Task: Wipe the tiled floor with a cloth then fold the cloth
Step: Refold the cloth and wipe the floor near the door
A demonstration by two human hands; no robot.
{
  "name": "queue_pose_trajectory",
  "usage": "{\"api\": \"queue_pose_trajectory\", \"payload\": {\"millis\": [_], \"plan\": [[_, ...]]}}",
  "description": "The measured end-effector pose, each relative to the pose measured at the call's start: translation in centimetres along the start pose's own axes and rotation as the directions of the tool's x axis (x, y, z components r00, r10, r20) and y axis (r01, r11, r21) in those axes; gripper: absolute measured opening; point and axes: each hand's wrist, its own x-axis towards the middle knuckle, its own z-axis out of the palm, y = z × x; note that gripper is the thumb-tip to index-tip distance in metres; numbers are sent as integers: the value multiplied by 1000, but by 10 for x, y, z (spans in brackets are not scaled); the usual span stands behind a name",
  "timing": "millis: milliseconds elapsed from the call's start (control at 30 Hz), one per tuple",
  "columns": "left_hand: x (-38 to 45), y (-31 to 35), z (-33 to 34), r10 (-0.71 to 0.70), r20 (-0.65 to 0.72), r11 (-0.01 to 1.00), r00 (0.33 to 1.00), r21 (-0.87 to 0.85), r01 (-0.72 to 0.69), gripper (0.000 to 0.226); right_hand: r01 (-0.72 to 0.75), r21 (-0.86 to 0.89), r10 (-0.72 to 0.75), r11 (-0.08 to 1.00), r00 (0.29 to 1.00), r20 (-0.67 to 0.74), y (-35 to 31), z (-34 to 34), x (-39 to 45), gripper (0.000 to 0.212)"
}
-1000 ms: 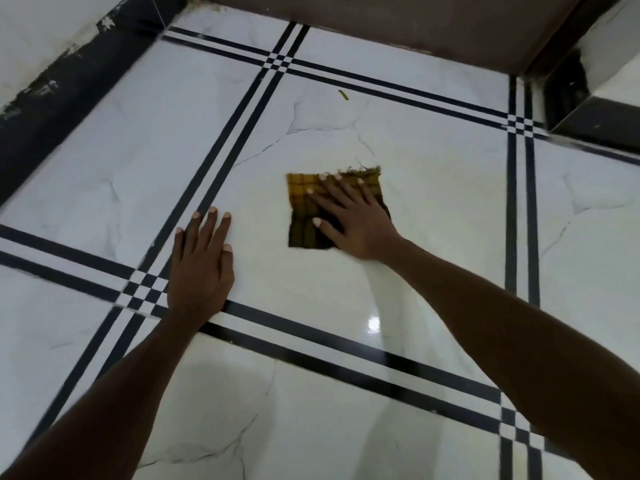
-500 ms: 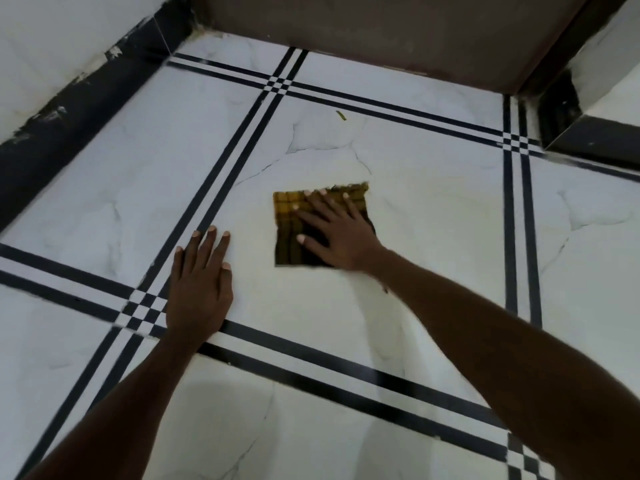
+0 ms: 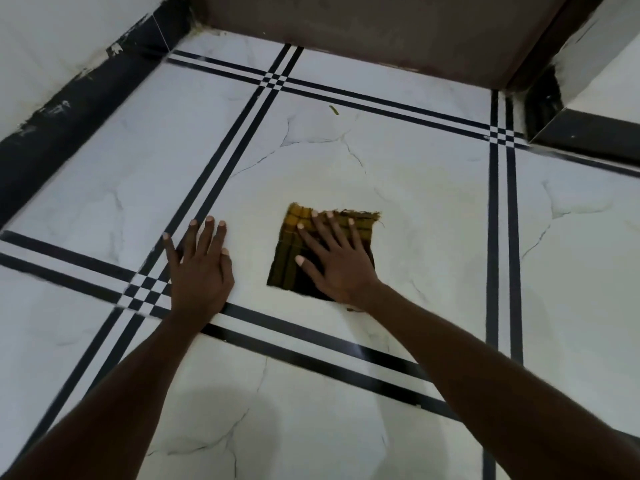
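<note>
A small yellow-and-dark checked cloth [image 3: 289, 252] lies flat on the white marble-look tiled floor [image 3: 426, 244], its far edge frayed. My right hand [image 3: 336, 265] presses flat on the cloth with fingers spread, covering its right half. My left hand [image 3: 201, 271] rests palm-down on the bare tile to the left of the cloth, beside a crossing of black inlay stripes [image 3: 145, 292], holding nothing.
A black skirting [image 3: 69, 126] runs along the white wall at the left. A brown panel [image 3: 381, 29] closes the far side. A black-edged ledge [image 3: 585, 129] juts in at the far right. A small green scrap [image 3: 333, 109] lies on the far tile.
My right hand has slid the cloth toward me and slightly left across the tile. My left hand has stayed planted in the same spot.
</note>
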Motion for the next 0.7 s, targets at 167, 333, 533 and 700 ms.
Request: {"api": "queue_pose_trajectory", "payload": {"millis": [167,333,533,700], "plan": [[7,50,-10,-97,52,988,994,-117,103,44,-69,147,66,987,998,22,36,-23,19,64],[39,139,-20,-62,178,890,982,-436,135,36,-183,175,201,967,975,-92,57,-38,17,50],[73,152,-16,-304,425,715,853,-489,499,53,-417,187,405,889,909,101,53,-76,36,44],[77,142,-23,-295,429,627,854,-588,512,30,-422,380,387,823,907,167,60,-91,29,31]]}}
